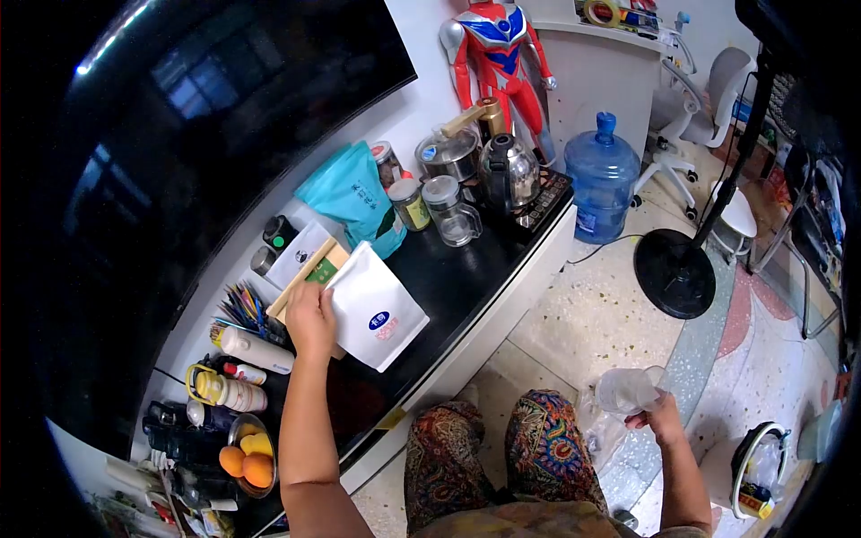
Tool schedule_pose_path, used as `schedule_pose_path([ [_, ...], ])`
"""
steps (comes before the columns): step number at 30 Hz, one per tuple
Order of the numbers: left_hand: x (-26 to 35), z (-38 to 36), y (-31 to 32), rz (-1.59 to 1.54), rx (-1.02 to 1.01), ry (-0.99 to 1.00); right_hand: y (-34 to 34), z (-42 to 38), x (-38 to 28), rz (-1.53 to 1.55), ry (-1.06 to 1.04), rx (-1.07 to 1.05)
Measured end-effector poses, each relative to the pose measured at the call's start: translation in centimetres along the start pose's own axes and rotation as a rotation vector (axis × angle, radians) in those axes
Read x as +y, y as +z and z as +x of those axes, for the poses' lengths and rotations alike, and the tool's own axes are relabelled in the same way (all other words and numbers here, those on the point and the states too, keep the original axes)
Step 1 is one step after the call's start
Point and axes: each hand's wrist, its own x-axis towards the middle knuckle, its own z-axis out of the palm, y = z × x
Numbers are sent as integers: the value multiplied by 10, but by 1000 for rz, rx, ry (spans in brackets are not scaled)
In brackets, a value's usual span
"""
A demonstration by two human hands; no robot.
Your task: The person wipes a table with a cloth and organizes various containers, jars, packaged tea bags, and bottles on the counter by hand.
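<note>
My left hand (pixel 311 320) is closed at the upper left edge of a white pouch (pixel 381 309) with a blue oval label. The fingertips are partly hidden there, beside a box with a light wooden edge (pixel 305 278) and a green patch. Low over the floor on the right, my right hand (pixel 661 419) grips a clear plastic cup (pixel 626 391), tilted on its side. Crumpled translucent plastic (pixel 605 435) shows just below the cup.
On the black cabinet top (pixel 466 278) stand a turquoise bag (pixel 354 197), a glass mug (pixel 453 211), a kettle (pixel 509 173) and a fruit bowl (pixel 262 489). A water jug (pixel 604 184), fan base (pixel 674 273) and bin (pixel 749 471) stand on the floor.
</note>
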Motion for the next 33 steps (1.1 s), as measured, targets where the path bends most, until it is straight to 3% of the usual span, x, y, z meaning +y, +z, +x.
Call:
schedule_pose_path([
  [11, 3, -11, -4, 199, -221, -38, -6, 3, 9, 57, -15, -9],
  [16, 40, -5, 3, 248, -102, 140, -6, -1, 1, 47, 5, 38],
  [18, 60, 3, 18, 135, -61, 191, -7, -2, -1, 47, -7, 40],
  [22, 94, 15, 82, -248, -182, 150, -9, -2, -6, 30, 13, 40],
  [24, 103, 18, 132, -409, -369, -18, -9, -3, -8, 8, 6, 44],
  [26, 104, 20, 193, -578, -413, -201, -9, -2, -11, -26, 20, 62],
  [27, 102, 18, 229, -588, -407, -202, -9, -2, -12, -50, 22, 63],
  [28, 99, 17, 266, -650, -405, -375, -10, -2, -12, -58, 16, 71],
  [30, 112, 28, 281, -723, -395, -548, -10, 0, -14, -82, 23, 55],
  [32, 136, 43, 252, -1079, -516, -930, -6, -2, -23, -89, 21, 70],
  [33, 135, 47, 256, -1090, -561, -996, -6, -2, -21, -55, 22, 82],
])
